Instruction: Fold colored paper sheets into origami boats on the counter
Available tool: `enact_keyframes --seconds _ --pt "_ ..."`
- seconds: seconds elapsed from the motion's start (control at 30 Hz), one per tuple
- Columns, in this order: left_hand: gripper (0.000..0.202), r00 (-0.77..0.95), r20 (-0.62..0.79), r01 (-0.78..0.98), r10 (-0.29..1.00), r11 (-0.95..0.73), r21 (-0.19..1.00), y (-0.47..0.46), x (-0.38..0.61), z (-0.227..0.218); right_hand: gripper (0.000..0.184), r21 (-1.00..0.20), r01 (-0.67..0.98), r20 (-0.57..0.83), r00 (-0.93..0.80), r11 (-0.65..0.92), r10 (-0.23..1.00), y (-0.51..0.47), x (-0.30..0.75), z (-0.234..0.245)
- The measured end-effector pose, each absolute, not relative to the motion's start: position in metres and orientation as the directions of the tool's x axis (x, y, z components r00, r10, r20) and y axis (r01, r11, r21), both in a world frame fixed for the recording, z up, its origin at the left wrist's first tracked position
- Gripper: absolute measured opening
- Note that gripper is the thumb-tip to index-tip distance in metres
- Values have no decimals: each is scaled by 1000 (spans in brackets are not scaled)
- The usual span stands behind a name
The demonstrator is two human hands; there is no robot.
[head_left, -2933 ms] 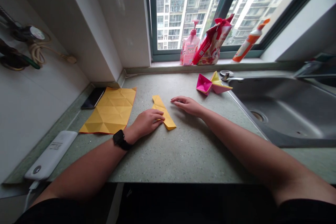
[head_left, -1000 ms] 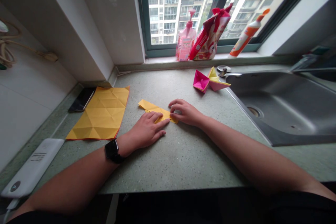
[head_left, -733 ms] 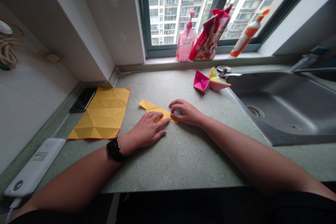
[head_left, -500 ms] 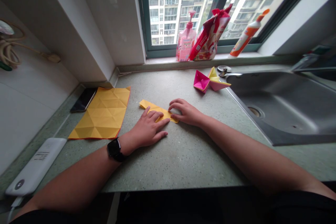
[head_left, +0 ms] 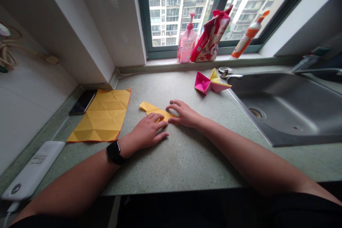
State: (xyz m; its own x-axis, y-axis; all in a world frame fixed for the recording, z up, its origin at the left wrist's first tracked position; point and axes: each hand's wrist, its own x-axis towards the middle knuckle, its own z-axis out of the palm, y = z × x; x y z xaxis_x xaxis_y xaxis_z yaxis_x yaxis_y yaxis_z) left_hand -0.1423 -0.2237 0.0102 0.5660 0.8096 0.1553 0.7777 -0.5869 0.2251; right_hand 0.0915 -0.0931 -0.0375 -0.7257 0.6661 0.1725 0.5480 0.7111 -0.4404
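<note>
A narrow folded strip of yellow paper (head_left: 151, 108) lies slantwise on the counter between my hands. My left hand (head_left: 148, 130) rests flat on its near side, fingers apart and pressing the strip. At the right end is my right hand (head_left: 184, 114), its thumb on the paper and its fingers arched and spread over the far edge. My hands cover part of the strip's right half. Left of them lies a creased yellow sheet (head_left: 103, 115) with a red underside showing at its edge. Folded pink and yellow paper pieces (head_left: 202, 83) stand beyond my right hand.
A steel sink (head_left: 294, 114) is set into the counter (head_left: 187, 171) on the right. A phone (head_left: 82, 102) and a white power bank (head_left: 34, 169) lie at left. On the windowsill stand a pink pump bottle (head_left: 186, 44), a red bag (head_left: 211, 39) and an orange-white bottle (head_left: 246, 41).
The fingers of my left hand have drawn back a little, uncovering more of the strip's left part. My right hand has shifted slightly left along the paper. The whole view has moved a little.
</note>
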Motion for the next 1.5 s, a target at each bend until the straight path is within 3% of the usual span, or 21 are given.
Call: enact_keyframes --seconds 0.37,0.73,0.93,1.07,1.23,1.33,1.5 --pt "45 561 164 784 811 -584 211 -222 -146 4 74 -443 573 75 -743 689 666 -68 113 -33" --pt "46 591 180 746 786 -618 247 -221 -157 7 66 -536 485 109 -772 691 626 -58 133 -31" --pt "45 327 299 892 897 -397 217 -209 -181 -2 68 -555 438 191 -760 707 621 -67 134 -30" --pt "53 194 268 951 944 -248 185 -204 -193 -9 49 -522 393 255 -775 757 578 -74 132 -25" --pt "69 147 190 965 971 -183 190 -203 -192 -9 18 -440 358 362 -769 824 527 -76 129 -24" --pt "75 137 200 958 970 -182 224 -204 -191 -7 18 -379 409 407 -732 830 547 -73 128 -24" --pt "69 211 278 902 937 -296 314 -205 -192 -6 32 -263 484 380 -743 834 551 -70 125 -24"
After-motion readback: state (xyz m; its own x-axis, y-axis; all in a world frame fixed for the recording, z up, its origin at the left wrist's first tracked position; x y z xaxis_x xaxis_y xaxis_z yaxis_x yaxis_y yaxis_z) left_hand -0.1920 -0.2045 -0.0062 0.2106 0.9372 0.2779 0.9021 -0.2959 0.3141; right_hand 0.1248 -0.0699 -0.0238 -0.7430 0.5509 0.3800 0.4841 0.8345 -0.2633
